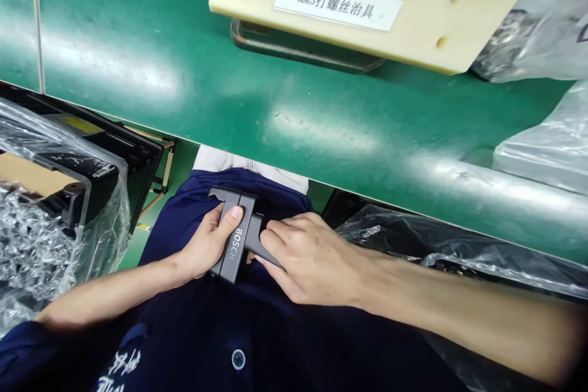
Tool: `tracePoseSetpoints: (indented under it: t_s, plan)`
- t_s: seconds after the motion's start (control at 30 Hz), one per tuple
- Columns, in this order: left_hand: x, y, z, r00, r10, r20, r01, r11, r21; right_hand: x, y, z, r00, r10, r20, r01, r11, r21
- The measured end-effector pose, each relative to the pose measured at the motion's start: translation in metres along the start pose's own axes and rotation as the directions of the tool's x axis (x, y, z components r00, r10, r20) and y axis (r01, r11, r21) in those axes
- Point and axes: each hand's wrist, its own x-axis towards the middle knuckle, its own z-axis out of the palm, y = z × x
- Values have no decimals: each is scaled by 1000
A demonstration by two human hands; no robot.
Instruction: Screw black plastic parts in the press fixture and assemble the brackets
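A dark grey plastic housing marked BOSCH (pixel 236 244) is held over my lap, tilted, below the bench edge. My left hand (pixel 209 242) is closed around its left side, with the thumb lying on the front face beside the lettering. My right hand (pixel 305 254) is closed on a flat dark grey piece (pixel 263 245) at the housing's right side. Whether this piece is joined to the housing or separate, I cannot tell. The curled right fingers cover its outer end, and the housing's underside is hidden.
Above my lap runs a green bench top (pixel 206 98). On it stand a cream fixture block (pixel 413 43) with a white label and clear plastic bags (pixel 546 30). A bag-lined black crate (pixel 101 165) holding shiny clear-wrapped parts is at left; another plastic-covered container (pixel 390 233) is at right.
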Motion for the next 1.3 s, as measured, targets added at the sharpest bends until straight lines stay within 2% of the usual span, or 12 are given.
tracePoseSetpoints:
  t_s: [0.13, 0.3, 0.47, 0.7, 0.83, 0.93, 1.0, 1.07, 1.1, 1.17, 1.23, 1.3]
  plan:
    - [1, 5, -4, 999, -36, 6, 36, 999, 27, 7, 1, -11, 999, 42, 20, -43, 999, 29]
    - [3, 7, -11, 995, -94, -32, 95, 995, 41, 21, 16, -11, 999, 40, 26, -41, 999, 28]
    - [2, 2, -11, 998, -55, -14, 55, 998, 8, 25, 26, -11, 997, 69, -22, -67, 994, 90]
    - [3, -3, -5, 998, -41, -54, 37, 997, -72, 21, 27, -10, 995, 61, -79, -50, 990, 130]
    - [-3, -11, -6, 997, 52, -49, -54, 998, -37, 12, 18, -4, 992, 29, -120, -9, 986, 169]
    - [-4, -20, -12, 981, 189, -40, -187, 982, 31, 1, 7, 4, 974, -8, -228, 21, 998, 55]
    - [1, -24, -19, 929, 366, -50, -360, 927, 102, -5, -1, 8, 940, -71, -333, 42, 995, -93]
    - [7, -26, -25, 831, 557, -8, -547, 819, 174, -8, -8, 7, 892, -144, -429, 40, 969, -242]
    - [11, -26, -28, 778, 626, 47, -622, 759, 193, -9, -11, 6, 865, -164, -474, 22, 956, -292]
    - [17, -21, -33, 681, 708, 185, -732, 656, 185, -9, -16, 1, 813, -162, -559, -39, 943, -330]
    - [21, -15, -36, 571, 773, 277, -821, 546, 166, -8, -19, -4, 768, -128, -627, -103, 942, -319]
    - [22, -7, -39, 447, 820, 357, -894, 407, 186, -7, -19, -4, 760, -101, -642, -127, 946, -299]
